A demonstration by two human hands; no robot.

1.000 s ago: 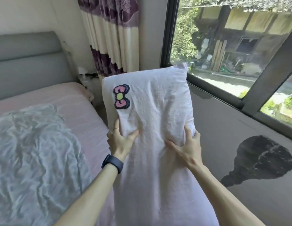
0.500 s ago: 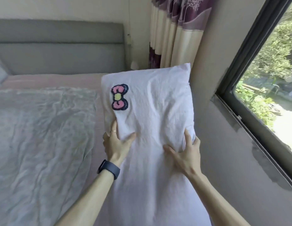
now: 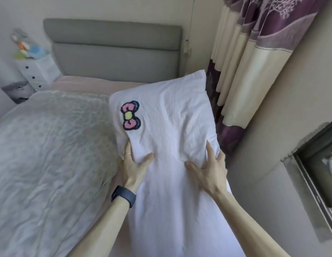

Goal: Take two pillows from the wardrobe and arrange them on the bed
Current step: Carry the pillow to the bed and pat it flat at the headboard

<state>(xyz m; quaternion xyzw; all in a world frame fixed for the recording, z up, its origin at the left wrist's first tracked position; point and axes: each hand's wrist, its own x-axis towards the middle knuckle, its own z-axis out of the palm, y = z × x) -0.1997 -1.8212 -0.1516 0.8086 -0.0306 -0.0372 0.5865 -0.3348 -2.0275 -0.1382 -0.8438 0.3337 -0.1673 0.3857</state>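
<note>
1. Holding the white pillow (image 3: 167, 130) up, we grip it with our left hand (image 3: 132, 165) and right hand (image 3: 210, 170), one on each side.
2. Its long way points ahead to the grey headboard (image 3: 115, 52).
3. We think it goes down flat beside the headboard, on the bed (image 3: 83, 84).

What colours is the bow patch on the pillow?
Pink loops, yellow-green centre, dark navy outline on the bow patch, against the white pillow. Head view.

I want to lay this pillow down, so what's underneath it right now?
The pillow, held in the left hand and right hand, covers the bed's right edge; only pink sheet and grey quilt show beside it.
</note>
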